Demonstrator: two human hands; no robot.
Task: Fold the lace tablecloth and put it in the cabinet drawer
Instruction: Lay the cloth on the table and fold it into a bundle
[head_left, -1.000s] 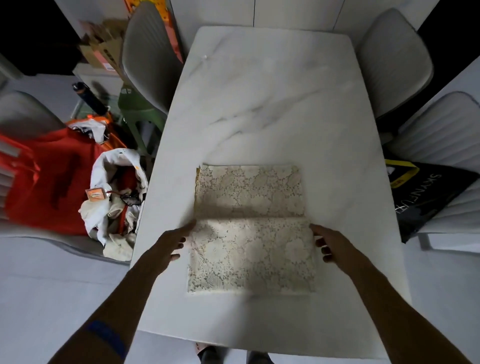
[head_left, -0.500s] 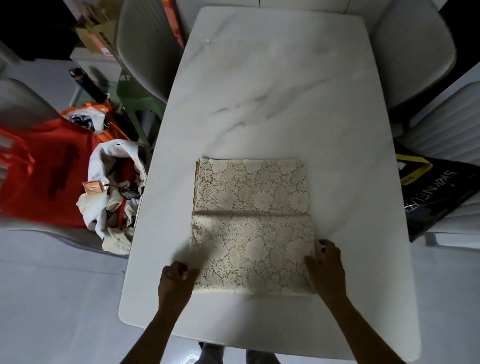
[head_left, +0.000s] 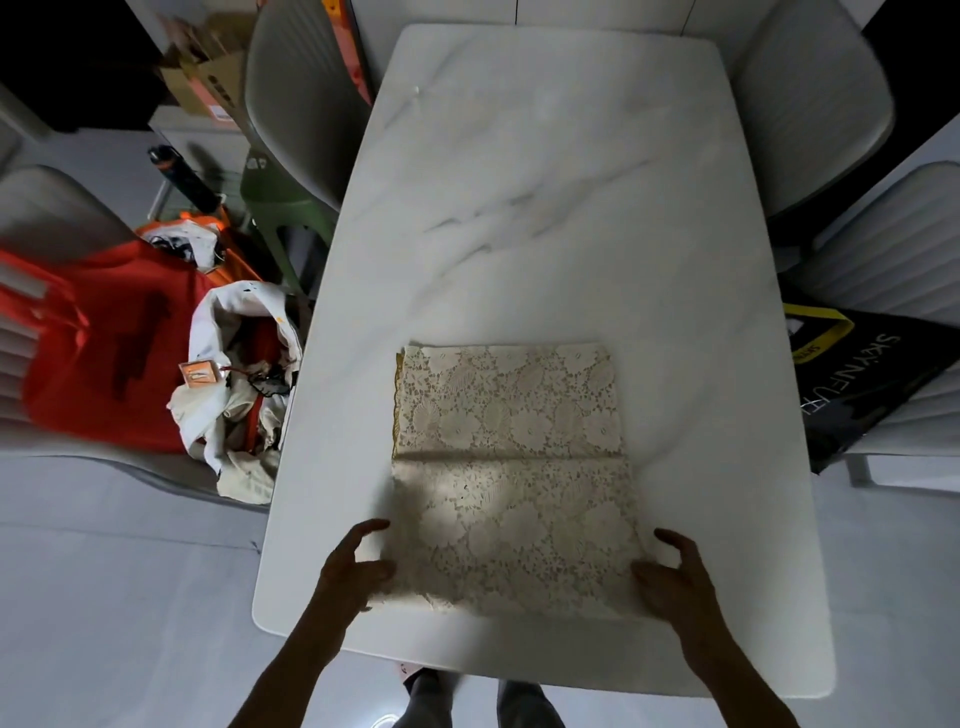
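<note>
Lace tablecloth: lay folded on the marble table.
Left hand: fingers pinched its near-left corner.
Right hand: fingers gripped its near-right corner.

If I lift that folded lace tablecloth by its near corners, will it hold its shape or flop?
The lace tablecloth will probably flop: it is thin openwork and lies flat with a soft crease. It is likely light. On the smooth marble table it may slide, and the stacked layers could shift apart.
</note>
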